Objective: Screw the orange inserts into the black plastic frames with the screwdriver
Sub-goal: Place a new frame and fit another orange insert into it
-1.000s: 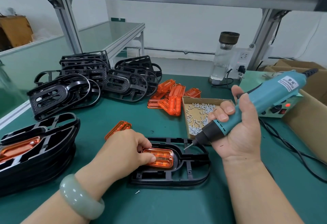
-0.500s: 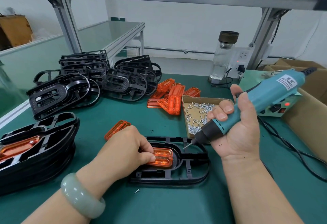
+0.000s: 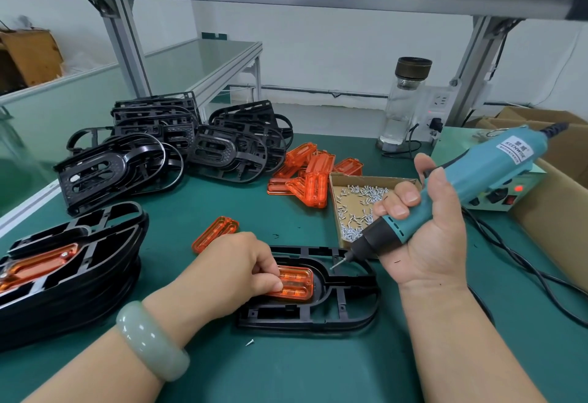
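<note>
A pale green bangle circles the left wrist over the near edge of the green surface. A single loose screw lies just in front of the black frame. The left hand has its fingers curled, pinching the left end of the orange insert seated in the frame's oval recess.

The right hand is wrapped tight round a tilted teal electric screwdriver. Its bit points down-left at the frame just right of the insert; I cannot tell whether it touches.

At the left stands a stack of fitted frames. A spare insert lies just behind the left hand. The screwdriver's nose and right-hand fingers hide part of a cardboard tray of small screws.

Farther back are a heap of orange inserts and a pile of empty frames. Beyond them a glass bottle stands at the rear. A power box sits to the right, and a cable trails across the surface.
</note>
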